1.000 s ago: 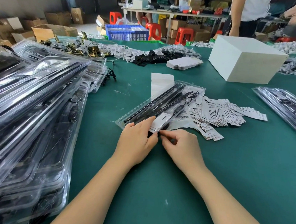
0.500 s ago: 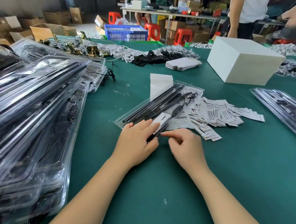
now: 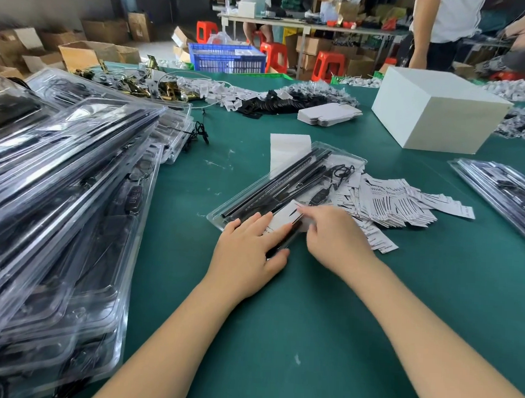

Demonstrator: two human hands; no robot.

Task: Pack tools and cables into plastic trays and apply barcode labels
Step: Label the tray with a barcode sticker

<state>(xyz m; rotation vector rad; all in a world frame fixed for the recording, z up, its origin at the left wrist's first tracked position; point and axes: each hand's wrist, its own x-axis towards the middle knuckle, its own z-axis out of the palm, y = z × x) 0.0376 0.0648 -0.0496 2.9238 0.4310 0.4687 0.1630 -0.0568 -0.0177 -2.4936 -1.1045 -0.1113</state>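
Note:
A clear plastic tray holding long black rods and a coiled cable lies diagonally on the green table. A white barcode label sits on its near end. My left hand rests flat on the tray's near end, fingers straight, beside the label. My right hand presses the label's right edge with its forefinger, the other fingers curled. A heap of loose barcode labels lies just right of the tray.
A tall stack of packed trays fills the left side. A white box stands at the back right, more packed trays at the right edge. A paper strip lies behind the tray. People work beyond the table.
My right hand has moved up from the tray's near corner onto the label. The label now lies flatter on the tray. My left hand has stayed in place.

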